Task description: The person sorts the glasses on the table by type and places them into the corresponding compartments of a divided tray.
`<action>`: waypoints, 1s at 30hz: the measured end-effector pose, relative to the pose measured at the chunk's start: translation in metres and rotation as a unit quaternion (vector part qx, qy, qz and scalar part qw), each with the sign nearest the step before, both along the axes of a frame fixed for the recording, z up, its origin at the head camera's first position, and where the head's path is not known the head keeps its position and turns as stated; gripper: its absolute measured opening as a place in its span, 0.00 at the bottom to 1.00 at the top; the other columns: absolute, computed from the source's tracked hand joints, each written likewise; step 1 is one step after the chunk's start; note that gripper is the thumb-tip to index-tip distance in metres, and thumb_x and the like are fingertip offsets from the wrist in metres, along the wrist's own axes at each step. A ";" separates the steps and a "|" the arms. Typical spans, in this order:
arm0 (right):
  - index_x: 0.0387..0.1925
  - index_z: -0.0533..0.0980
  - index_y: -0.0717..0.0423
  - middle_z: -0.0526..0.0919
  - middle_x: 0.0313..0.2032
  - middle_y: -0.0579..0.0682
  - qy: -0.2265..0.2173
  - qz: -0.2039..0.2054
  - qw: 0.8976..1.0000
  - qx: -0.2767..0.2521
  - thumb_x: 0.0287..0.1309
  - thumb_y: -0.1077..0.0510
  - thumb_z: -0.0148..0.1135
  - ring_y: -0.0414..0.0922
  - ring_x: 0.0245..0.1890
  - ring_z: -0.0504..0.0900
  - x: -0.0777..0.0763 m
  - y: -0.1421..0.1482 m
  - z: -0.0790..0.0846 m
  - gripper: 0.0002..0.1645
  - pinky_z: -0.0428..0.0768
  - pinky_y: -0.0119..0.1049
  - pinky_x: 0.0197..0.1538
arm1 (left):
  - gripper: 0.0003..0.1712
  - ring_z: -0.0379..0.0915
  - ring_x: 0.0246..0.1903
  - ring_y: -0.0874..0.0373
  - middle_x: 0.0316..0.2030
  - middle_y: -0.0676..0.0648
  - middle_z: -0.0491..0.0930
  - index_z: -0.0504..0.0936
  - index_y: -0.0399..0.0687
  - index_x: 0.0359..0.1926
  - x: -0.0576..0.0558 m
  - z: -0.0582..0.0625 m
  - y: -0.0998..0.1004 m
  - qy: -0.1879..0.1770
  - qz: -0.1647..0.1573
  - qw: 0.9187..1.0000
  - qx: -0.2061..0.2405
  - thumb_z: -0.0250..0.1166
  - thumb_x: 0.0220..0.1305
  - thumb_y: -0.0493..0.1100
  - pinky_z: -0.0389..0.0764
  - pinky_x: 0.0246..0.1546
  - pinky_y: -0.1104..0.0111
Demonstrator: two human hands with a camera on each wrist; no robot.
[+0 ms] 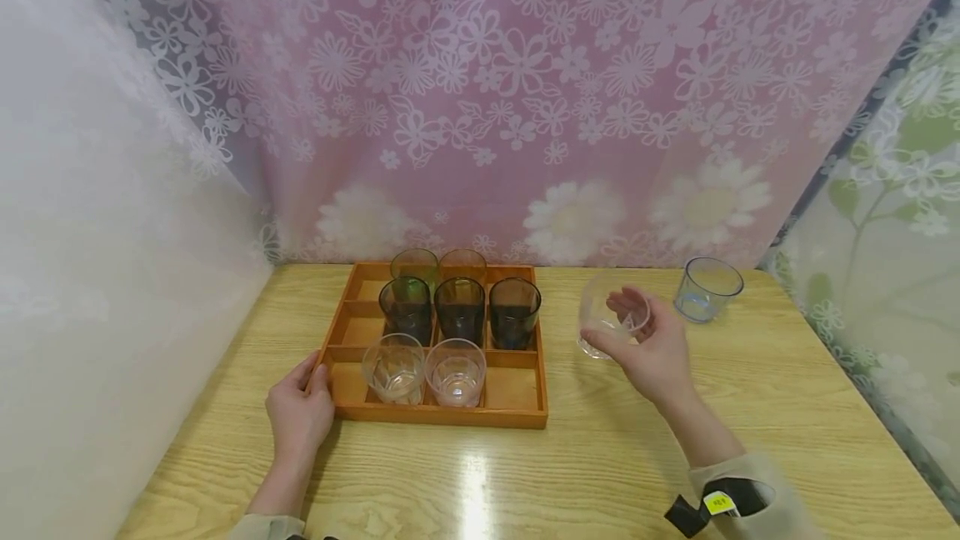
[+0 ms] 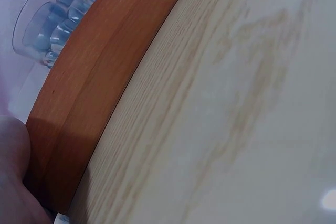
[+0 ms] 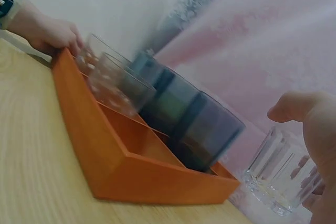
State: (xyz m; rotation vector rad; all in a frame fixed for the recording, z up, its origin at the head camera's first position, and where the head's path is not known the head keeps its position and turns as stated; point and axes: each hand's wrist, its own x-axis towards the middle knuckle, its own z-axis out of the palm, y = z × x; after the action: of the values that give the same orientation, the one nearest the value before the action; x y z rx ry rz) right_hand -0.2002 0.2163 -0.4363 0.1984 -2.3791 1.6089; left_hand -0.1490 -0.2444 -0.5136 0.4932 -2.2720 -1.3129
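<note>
My right hand [image 1: 658, 357] grips a clear drinking glass [image 1: 597, 313] to the right of the tray, with thumb on the near side and fingers behind. In the right wrist view, the same glass [image 3: 275, 169] shows ribbed sides and a thick base. My left hand [image 1: 300, 411] holds the left front corner of a wooden divided tray [image 1: 442, 415]. Two clear glasses [image 1: 456, 377] stand in the tray's front row and three dark glasses [image 1: 514, 315] in its middle row. Behind them are a green glass [image 1: 414, 263] and a brownish glass [image 1: 463, 262], partly hidden.
A bluish clear glass [image 1: 707, 290] stands at the back right of the wooden table [image 1: 600, 473]. Flowered curtains [image 1: 480, 107] hang close behind the tray and along both sides. Thin dividers split the tray into compartments.
</note>
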 end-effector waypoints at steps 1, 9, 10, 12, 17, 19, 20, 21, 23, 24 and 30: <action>0.72 0.70 0.62 0.82 0.63 0.56 0.001 0.004 1.000 0.000 0.55 0.56 0.84 0.53 0.64 0.80 0.002 -0.002 0.000 0.48 0.71 0.57 0.71 | 0.19 0.81 0.57 0.39 0.56 0.31 0.83 0.82 0.29 0.63 0.000 0.000 0.000 0.001 -0.001 1.000 0.000 0.60 0.76 0.32 0.69 0.43 0.90; 0.69 0.71 0.63 0.83 0.60 0.55 0.007 0.043 0.999 -0.030 0.51 0.62 0.85 0.51 0.62 0.81 0.019 -0.024 -0.002 0.46 0.75 0.27 0.64 | 0.19 0.80 0.57 0.39 0.56 0.30 0.83 0.82 0.28 0.63 0.000 -0.001 -0.002 0.009 -0.005 1.000 0.006 0.59 0.76 0.31 0.69 0.40 0.91; 0.68 0.72 0.63 0.83 0.60 0.55 0.009 0.052 0.998 -0.034 0.50 0.62 0.86 0.51 0.62 0.81 0.022 -0.027 -0.002 0.46 0.75 0.27 0.64 | 0.19 0.80 0.57 0.39 0.56 0.30 0.83 0.81 0.28 0.64 0.001 0.000 -0.001 0.008 -0.005 1.000 0.004 0.59 0.76 0.32 0.68 0.40 0.91; 0.67 0.72 0.64 0.83 0.60 0.56 0.012 0.074 0.996 -0.042 0.48 0.64 0.86 0.52 0.61 0.82 0.026 -0.034 -0.005 0.47 0.76 0.28 0.64 | 0.20 0.80 0.57 0.38 0.56 0.29 0.82 0.81 0.28 0.64 0.001 0.001 -0.001 0.006 -0.007 1.000 0.005 0.59 0.76 0.32 0.68 0.40 0.91; 0.67 0.72 0.63 0.82 0.60 0.59 0.003 0.123 0.991 -0.054 0.44 0.65 0.88 0.53 0.61 0.81 0.035 -0.052 -0.012 0.49 0.76 0.34 0.66 | 0.19 0.80 0.58 0.39 0.57 0.30 0.82 0.81 0.29 0.64 0.000 0.003 0.001 0.004 -0.007 1.000 0.007 0.59 0.77 0.32 0.69 0.41 0.91; 0.67 0.72 0.62 0.82 0.60 0.58 -0.002 0.131 0.990 -0.056 0.44 0.64 0.88 0.53 0.61 0.81 0.035 -0.059 -0.016 0.49 0.77 0.37 0.66 | 0.19 0.80 0.58 0.39 0.57 0.30 0.83 0.82 0.29 0.64 0.000 0.004 0.001 0.003 -0.005 1.000 0.005 0.60 0.76 0.32 0.71 0.42 0.88; 0.67 0.71 0.63 0.82 0.60 0.57 -0.004 0.133 0.989 -0.059 0.43 0.64 0.88 0.53 0.61 0.81 0.035 -0.062 -0.018 0.50 0.77 0.37 0.66 | 0.19 0.80 0.58 0.39 0.57 0.30 0.83 0.82 0.29 0.64 0.000 0.004 0.001 0.002 -0.005 1.000 0.005 0.60 0.76 0.32 0.72 0.44 0.86; 0.67 0.71 0.63 0.82 0.60 0.57 -0.006 0.135 0.989 -0.065 0.42 0.65 0.89 0.52 0.61 0.81 0.035 -0.065 -0.019 0.50 0.77 0.38 0.66 | 0.19 0.80 0.58 0.39 0.56 0.31 0.83 0.82 0.29 0.64 0.000 0.004 0.002 0.001 -0.004 1.000 0.004 0.60 0.76 0.32 0.73 0.45 0.84; 0.67 0.71 0.64 0.82 0.60 0.56 -0.007 0.137 0.988 -0.073 0.42 0.65 0.89 0.52 0.61 0.80 0.035 -0.071 -0.022 0.51 0.77 0.39 0.66 | 0.19 0.80 0.58 0.39 0.56 0.31 0.83 0.82 0.29 0.63 0.000 0.004 0.002 -0.001 -0.004 1.000 0.001 0.60 0.76 0.33 0.74 0.48 0.80; 0.67 0.71 0.64 0.82 0.60 0.56 -0.007 0.138 0.987 -0.078 0.41 0.65 0.89 0.52 0.61 0.80 0.034 -0.074 -0.023 0.51 0.77 0.40 0.66 | 0.19 0.80 0.58 0.39 0.56 0.31 0.83 0.82 0.29 0.63 0.001 0.004 0.002 -0.001 -0.004 1.000 0.001 0.60 0.76 0.33 0.75 0.48 0.80; 0.66 0.72 0.62 0.82 0.61 0.57 -0.009 0.141 0.986 -0.093 0.40 0.66 0.89 0.56 0.61 0.81 0.030 -0.086 -0.029 0.51 0.77 0.47 0.67 | 0.19 0.80 0.57 0.40 0.55 0.31 0.84 0.83 0.30 0.63 0.000 -0.001 0.000 0.003 -0.001 1.000 -0.005 0.60 0.76 0.33 0.70 0.43 0.89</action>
State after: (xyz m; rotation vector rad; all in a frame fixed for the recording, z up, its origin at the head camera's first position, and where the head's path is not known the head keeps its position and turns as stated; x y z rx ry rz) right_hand -0.1700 0.1299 -0.4649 0.5056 -2.2770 1.9536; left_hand -0.1494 -0.2447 -0.5143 0.4832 -2.2739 -1.3005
